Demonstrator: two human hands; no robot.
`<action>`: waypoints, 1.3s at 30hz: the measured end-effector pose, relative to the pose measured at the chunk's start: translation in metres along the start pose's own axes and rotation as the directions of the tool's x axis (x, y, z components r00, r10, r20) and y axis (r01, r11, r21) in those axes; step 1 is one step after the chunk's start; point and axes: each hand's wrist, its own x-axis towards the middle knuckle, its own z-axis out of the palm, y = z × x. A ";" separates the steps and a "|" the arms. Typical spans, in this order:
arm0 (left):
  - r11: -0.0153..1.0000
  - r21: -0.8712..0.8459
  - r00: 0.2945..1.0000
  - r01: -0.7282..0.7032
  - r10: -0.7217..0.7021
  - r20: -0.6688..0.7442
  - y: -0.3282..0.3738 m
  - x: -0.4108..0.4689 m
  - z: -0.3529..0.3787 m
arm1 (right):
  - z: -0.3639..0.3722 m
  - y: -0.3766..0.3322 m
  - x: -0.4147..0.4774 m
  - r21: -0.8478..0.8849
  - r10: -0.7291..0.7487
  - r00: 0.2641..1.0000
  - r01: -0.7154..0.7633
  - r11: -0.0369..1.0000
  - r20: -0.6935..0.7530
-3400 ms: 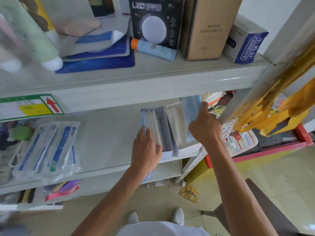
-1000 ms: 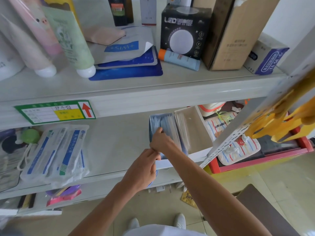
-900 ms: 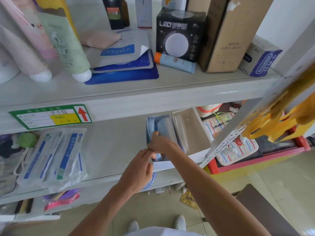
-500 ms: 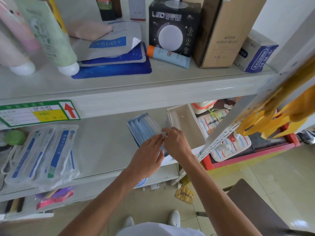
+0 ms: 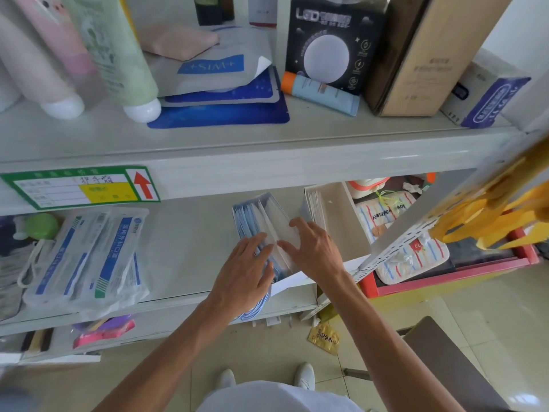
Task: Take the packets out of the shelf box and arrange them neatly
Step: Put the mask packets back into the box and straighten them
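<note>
A bundle of clear packets with blue masks (image 5: 260,215) stands on edge on the middle shelf (image 5: 190,242), just left of the white shelf box (image 5: 341,221). My left hand (image 5: 246,269) presses against the bundle's left side and my right hand (image 5: 312,248) against its right side, squeezing it between them. A few white packets (image 5: 315,206) remain upright inside the box against its left wall. The near ends of the held packets are hidden under my fingers.
Wrapped mask packs (image 5: 89,257) lie on the same shelf at the left. The upper shelf holds tubes, sachets, a black LED box (image 5: 329,46) and a cardboard box (image 5: 421,55). Yellow bags (image 5: 490,215) hang at the right over a red tray (image 5: 445,278).
The blue packet bundle has come out of the box and now stands on the shelf to its left. Both hands have closed in on the bundle's two sides.
</note>
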 end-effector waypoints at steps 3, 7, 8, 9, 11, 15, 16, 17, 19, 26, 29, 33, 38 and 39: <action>0.995 -0.080 0.999 0.052 -0.052 0.006 -0.004 -0.004 -0.001 | -0.002 0.000 0.003 -0.003 -0.012 1.000 0.012 1.000 0.017; 0.999 -0.038 0.999 0.023 -0.022 0.029 -0.005 -0.003 0.000 | -0.002 -0.001 0.003 -0.005 -0.050 0.998 0.050 0.999 0.048; 0.999 -0.037 0.999 0.022 -0.021 0.026 -0.004 -0.002 0.000 | -0.001 0.001 0.003 -0.031 -0.063 0.997 0.065 0.997 0.052; 0.999 -0.036 0.999 0.023 -0.022 0.024 -0.004 -0.001 0.000 | 0.000 0.003 0.003 -0.051 -0.068 0.996 0.071 0.996 0.056; 0.999 -0.032 0.999 0.032 -0.031 0.030 -0.003 -0.001 0.001 | 0.001 0.005 0.003 -0.060 -0.049 0.997 0.053 0.997 0.062; 0.996 -0.061 0.997 0.068 -0.066 0.041 -0.003 0.001 -0.001 | 0.002 -0.002 0.003 -0.056 -0.001 0.998 0.005 0.998 0.059; 0.995 -0.067 0.997 0.074 -0.071 0.042 -0.003 0.001 -0.001 | 0.003 -0.005 0.005 -0.060 0.012 0.998 -0.009 0.998 0.063; 0.995 -0.068 0.997 0.073 -0.070 0.044 -0.003 0.001 -0.002 | 0.003 -0.008 0.006 -0.077 0.033 0.996 -0.027 0.997 0.078; 0.995 -0.078 0.997 0.064 -0.061 0.041 -0.004 0.001 -0.001 | 0.003 -0.013 0.010 -0.141 0.070 0.989 -0.052 0.989 0.128; 0.990 -0.113 0.996 0.081 -0.075 0.049 -0.006 0.001 -0.001 | 0.003 -0.007 0.017 -0.155 0.082 0.973 -0.049 0.987 0.216; 0.991 -0.111 0.996 0.076 -0.071 0.044 -0.006 0.000 -0.002 | 0.004 -0.007 0.017 -0.133 0.072 0.981 -0.049 0.990 0.179; 0.994 -0.079 0.997 0.069 -0.065 0.051 -0.007 0.000 -0.001 | 0.005 -0.008 0.019 -0.148 0.073 0.981 -0.046 0.988 0.181; 0.998 -0.055 0.999 0.044 -0.042 0.026 -0.006 0.000 -0.002 | 0.004 -0.003 0.024 -0.142 0.087 0.962 -0.051 0.989 0.259; 0.998 -0.057 0.999 0.039 -0.038 0.019 -0.006 0.000 -0.002 | 0.004 -0.001 0.024 -0.138 0.079 0.962 -0.043 0.989 0.263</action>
